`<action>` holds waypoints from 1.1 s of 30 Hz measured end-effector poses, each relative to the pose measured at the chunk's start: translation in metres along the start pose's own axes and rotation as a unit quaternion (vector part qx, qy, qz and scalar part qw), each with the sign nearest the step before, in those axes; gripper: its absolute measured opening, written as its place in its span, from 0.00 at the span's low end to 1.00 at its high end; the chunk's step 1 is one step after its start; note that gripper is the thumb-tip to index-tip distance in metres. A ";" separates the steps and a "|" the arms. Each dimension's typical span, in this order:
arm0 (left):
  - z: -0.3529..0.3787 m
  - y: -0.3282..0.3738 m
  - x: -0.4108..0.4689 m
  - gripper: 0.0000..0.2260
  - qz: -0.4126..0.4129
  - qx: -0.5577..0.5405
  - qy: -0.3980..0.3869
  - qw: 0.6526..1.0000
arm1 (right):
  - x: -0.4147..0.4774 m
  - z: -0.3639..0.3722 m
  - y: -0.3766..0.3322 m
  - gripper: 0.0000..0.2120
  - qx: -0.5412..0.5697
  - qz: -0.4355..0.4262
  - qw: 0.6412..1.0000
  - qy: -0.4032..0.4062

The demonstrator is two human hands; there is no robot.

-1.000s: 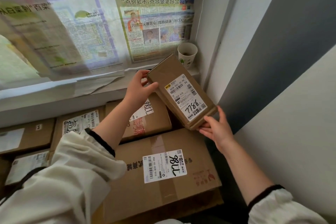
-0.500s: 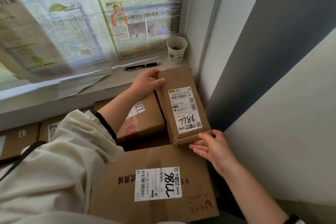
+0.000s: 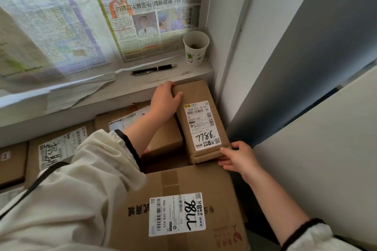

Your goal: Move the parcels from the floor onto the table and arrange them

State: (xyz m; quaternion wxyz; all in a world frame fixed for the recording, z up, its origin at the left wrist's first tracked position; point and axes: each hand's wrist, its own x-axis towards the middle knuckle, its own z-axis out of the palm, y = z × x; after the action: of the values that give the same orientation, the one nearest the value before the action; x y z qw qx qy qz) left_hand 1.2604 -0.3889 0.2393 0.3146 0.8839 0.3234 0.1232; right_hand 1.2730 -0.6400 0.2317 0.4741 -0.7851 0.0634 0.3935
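Just below the window ledge [image 3: 189,74], the left hand [image 3: 165,101] curls over the small parcel [image 3: 195,96] and the right hand [image 3: 238,159] grips its near end, likely setting it down; next both must let go.

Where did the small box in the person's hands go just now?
The small parcel came down from tilted in the air into the corner by the wall, beside another parcel. The left hand still holds its far end, the right hand its near end; nothing was let go. The paper cup, pen and big parcel stayed put.
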 end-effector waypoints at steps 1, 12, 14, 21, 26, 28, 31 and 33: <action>0.003 -0.001 -0.001 0.17 0.005 0.000 0.009 1.000 | 0.002 -0.003 -0.001 0.11 -0.021 0.001 1.000 -0.001; 0.025 -0.021 -0.012 0.15 0.051 0.133 -0.036 0.989 | 0.034 -0.004 -0.005 0.05 -0.174 -0.011 0.985 0.010; 0.025 -0.023 -0.014 0.16 0.054 0.143 -0.040 0.987 | 0.036 -0.005 -0.003 0.04 -0.171 -0.016 0.985 0.010; -0.013 0.003 -0.048 0.13 0.012 -0.040 -0.009 0.999 | 0.019 -0.005 0.001 0.08 -0.144 -0.010 0.989 -0.035; -0.107 -0.025 -0.124 0.06 -0.064 -0.213 -0.007 0.975 | -0.008 -0.010 0.025 0.19 -0.066 -0.013 0.998 0.017; -0.140 -0.051 -0.164 0.08 -0.107 -0.188 0.068 0.974 | -0.018 -0.010 0.039 0.21 -0.078 -0.014 0.997 0.024; -0.162 -0.091 -0.228 0.08 -0.202 -0.167 0.138 0.955 | -0.032 -0.010 0.056 0.15 -0.126 -0.032 0.991 0.002; -0.154 -0.113 -0.268 0.06 -0.280 -0.168 0.126 0.937 | -0.040 -0.011 0.064 0.11 -0.164 -0.029 0.986 -0.022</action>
State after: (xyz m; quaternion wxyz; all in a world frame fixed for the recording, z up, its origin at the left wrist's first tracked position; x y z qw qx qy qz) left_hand 0.9361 -0.4225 0.2831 0.4369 0.6694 0.5690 0.1929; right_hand 1.2217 -0.6943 0.2171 0.3516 -0.8445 -0.0349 0.4024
